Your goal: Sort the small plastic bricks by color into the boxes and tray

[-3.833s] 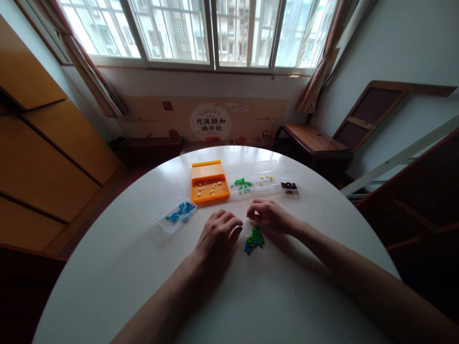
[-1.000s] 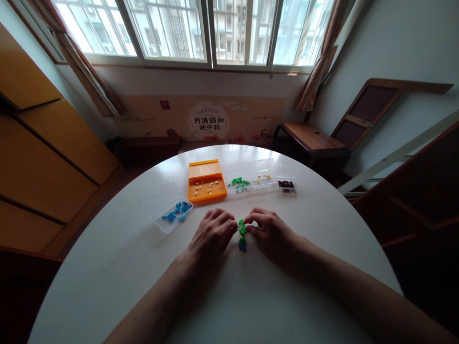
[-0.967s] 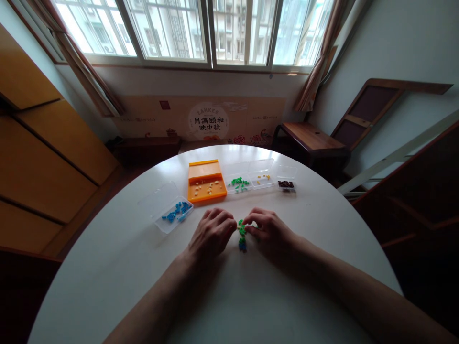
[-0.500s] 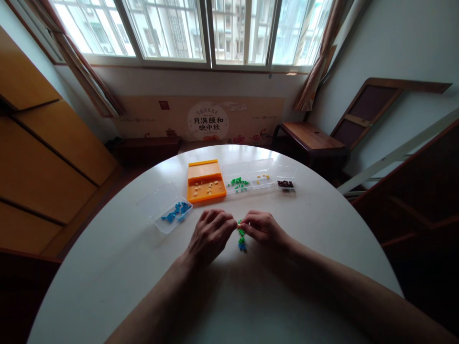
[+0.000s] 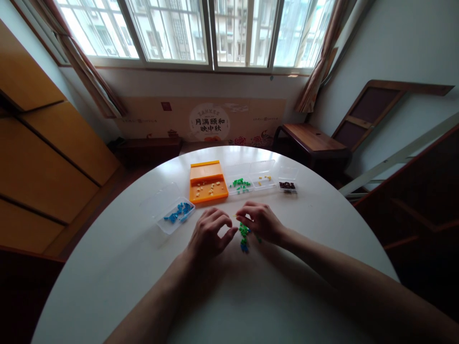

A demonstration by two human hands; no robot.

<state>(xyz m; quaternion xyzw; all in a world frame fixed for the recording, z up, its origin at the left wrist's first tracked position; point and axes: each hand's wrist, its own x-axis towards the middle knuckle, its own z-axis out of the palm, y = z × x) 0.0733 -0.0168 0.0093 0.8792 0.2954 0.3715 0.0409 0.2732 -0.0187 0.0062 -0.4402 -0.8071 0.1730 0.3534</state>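
A small green and blue brick model [image 5: 244, 237] stands on the white round table [image 5: 251, 296] between my two hands. My left hand [image 5: 211, 235] rests on the table just left of the model, fingers curled and apart, its thumb tip close to the model. My right hand [image 5: 262, 222] sits just right of and above the model. Its thumb and forefinger are pinched together over the model's top, apparently on a tiny pale piece [image 5: 235, 215] that is hard to make out.
Farther back stands a row of open boxes: an orange box [image 5: 208, 187] with pale pieces, then clear boxes with green pieces [image 5: 241, 184], yellow pieces [image 5: 264, 179] and dark brown pieces [image 5: 287, 185]. A clear box of blue pieces [image 5: 177, 214] lies at the left.
The model was stood upright between both hands. Since half a second ago my right fingertips have lifted off its top and my left fingers have spread and drawn slightly back.
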